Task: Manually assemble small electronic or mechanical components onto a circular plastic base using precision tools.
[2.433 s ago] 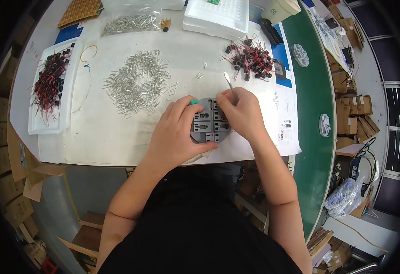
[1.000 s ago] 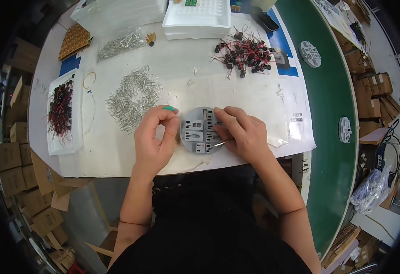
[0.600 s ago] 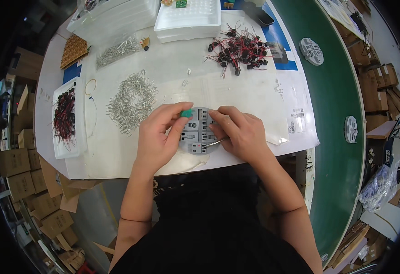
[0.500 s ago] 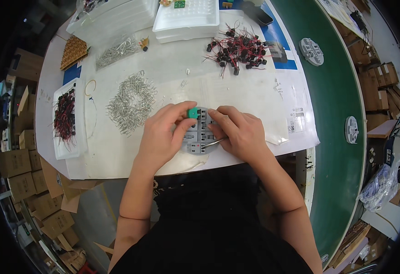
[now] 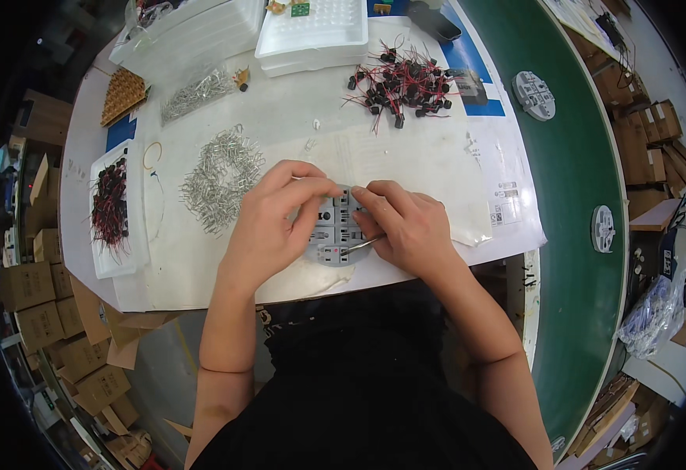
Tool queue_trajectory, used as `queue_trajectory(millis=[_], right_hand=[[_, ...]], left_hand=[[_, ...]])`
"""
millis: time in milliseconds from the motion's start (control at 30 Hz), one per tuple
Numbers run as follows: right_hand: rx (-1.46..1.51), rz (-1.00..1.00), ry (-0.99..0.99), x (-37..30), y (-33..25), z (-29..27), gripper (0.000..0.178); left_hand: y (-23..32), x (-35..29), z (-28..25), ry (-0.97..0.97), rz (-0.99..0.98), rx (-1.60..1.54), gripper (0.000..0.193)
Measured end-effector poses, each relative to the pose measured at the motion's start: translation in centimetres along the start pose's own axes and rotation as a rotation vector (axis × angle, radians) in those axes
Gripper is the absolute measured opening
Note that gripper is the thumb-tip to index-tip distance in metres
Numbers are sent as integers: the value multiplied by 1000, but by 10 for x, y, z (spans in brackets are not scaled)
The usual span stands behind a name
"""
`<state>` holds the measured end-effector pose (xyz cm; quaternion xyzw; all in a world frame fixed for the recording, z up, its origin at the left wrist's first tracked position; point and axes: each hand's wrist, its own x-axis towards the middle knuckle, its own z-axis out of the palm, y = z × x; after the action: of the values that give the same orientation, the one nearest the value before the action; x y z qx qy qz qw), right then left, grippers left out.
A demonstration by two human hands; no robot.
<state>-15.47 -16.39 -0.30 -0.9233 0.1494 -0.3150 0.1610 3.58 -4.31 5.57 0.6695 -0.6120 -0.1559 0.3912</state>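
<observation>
A round grey plastic base with slotted compartments lies between my hands near the table's front edge. My left hand is closed at its left side, with the index fingertip on the upper rim and the thumb by the left edge. No green block shows now; whether one is under these fingers is hidden. My right hand is closed round a thin pointed metal tool, whose tip lies over the lower part of the base. Its index fingertip touches the base's upper right.
Loose silver metal clips lie in a pile left of my hands. Beyond are black parts with red wires, a bagged heap of clips and a white tray. Another tray stands left. Grey bases sit on the green surface.
The green block that was pinched in my left fingers is out of sight. My left index finger has straightened over the base's upper rim. My right hand keeps nearly the same pose.
</observation>
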Motion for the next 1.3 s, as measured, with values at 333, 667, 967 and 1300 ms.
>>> queue_trajectory(millis=[333,667,967,1300], right_hand=[[6,4,-2,2,1,-1,35],[-6,0,-3,3,-1,-3,33],[199,260,-127,67,11,-32,23],[-10,103,-529,130,25,33,13]], left_hand=[[8,6,8,-50,-167,-32,20],[2,11,10,-180,48,209,23],[11,-38,23,18,82,250,72],[-9,-54,20,124,23,240,100]])
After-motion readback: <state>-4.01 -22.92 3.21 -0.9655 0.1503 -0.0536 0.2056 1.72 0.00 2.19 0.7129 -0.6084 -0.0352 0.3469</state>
